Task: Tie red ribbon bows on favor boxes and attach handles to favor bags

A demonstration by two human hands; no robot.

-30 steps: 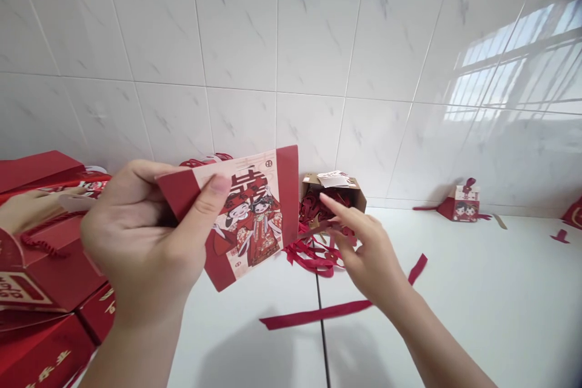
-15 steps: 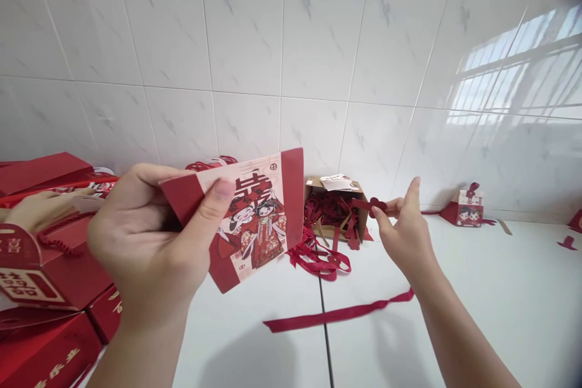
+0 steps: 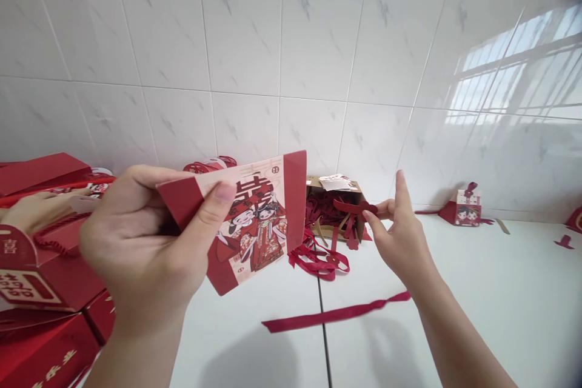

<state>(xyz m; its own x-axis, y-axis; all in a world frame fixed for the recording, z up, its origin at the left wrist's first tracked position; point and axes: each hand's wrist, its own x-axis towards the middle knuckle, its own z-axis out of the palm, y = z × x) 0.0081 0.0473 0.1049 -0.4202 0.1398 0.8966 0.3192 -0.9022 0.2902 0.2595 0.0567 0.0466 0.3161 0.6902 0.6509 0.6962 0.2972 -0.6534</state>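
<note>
A flat-looking, red-and-cream printed card box [image 3: 266, 224] is held tilted above the white counter [image 3: 373, 345] around 8 o'clock by the left hand [image 3: 159, 236], thumb pressed across its front. Around 4 o'clock, a thin dark-red strip [image 3: 352, 207] is pinched by the right hand [image 3: 402, 236], one finger stuck up toward 12.

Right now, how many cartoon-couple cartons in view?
2 clear ones: a printed carton in the left hand, and a small carton near the wall, on the right. Others may be hidden among the red boxes at left; the cut-off red object, far right, is unclear.
</note>
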